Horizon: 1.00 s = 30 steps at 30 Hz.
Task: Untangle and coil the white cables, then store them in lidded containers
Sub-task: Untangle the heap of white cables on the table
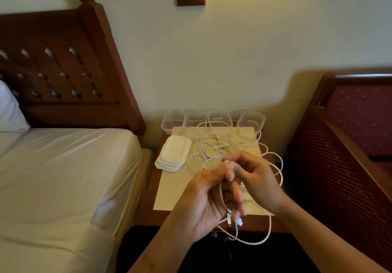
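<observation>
Dangling cable in left hand

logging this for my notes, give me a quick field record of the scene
left hand: grips a white cable
right hand: pinches the same cable
tangled white cables: on cream sheet
clear plastic containers: four, open, at back
stack of white lids: left of tangle
</observation>
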Available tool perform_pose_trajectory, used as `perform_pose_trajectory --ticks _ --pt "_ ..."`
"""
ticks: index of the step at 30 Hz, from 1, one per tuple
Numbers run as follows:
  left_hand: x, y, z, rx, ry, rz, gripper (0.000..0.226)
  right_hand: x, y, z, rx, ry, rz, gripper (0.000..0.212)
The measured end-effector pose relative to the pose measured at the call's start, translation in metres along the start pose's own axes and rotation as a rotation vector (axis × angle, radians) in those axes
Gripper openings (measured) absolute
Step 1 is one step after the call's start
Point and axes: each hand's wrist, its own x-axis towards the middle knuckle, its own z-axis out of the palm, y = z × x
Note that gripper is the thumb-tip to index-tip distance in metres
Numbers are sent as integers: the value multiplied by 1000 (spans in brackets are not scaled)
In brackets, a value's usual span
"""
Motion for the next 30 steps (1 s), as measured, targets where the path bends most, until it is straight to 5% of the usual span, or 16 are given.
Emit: perform_pose_trajectory --ticks 2,6,8,12,15,18,27,30 --pt "1 2 4 -30 -46 52 28 -9 4 9 80 25 56 8" --pt "5 11 4 30 -36 120 28 -35 19 27 -20 20 168 45" --pt "9 17 0 152 15 152 31 -47 17 32 -98 13 160 37" --pt "19 26 -10 623 146 148 35 -63 -4 27 -411 -77 24 16" --pt "25 31 -14 1103 82 63 34 -64 -30 13 -678 -225 -11 11" --pt "26 34 -13 1269 -42 -84 23 -56 -58 -8 -726 -257 -94 9" --pt "0 20 -7 532 -241 -341 44 -29 -76 -39 -334 -245 -153 9" --pt "-12 15 0 153 -264 -309 38 -32 -52 -26 4 -77 -90 12"
